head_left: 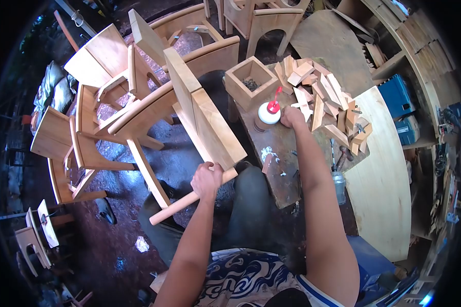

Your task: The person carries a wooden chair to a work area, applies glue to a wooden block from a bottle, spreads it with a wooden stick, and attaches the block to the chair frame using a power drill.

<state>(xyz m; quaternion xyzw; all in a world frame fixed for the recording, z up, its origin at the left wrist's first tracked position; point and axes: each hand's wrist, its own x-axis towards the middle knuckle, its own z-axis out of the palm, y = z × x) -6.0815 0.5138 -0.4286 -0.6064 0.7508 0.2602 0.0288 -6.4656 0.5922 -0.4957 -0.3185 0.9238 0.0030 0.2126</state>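
Observation:
My left hand (207, 179) is closed around the near end of an unfinished wooden chair frame (210, 128), where a board meets a rounded bar (189, 202). The frame leans over my legs. Over the workbench, my right hand (293, 117) has its fingers curled beside a white glue bottle (268, 113) with a red cap. Just past those fingers lies a pile of wooden offcut blocks (325, 97). Whatever the right fingers hold, if anything, is hidden.
A square wooden box (251, 81) with small dark bits inside stands on the bench (281, 187). Several part-built chairs (105, 56) crowd the left. A hammer (343, 153), a clear jar (339, 187) and a large pale board (381, 189) are at the right.

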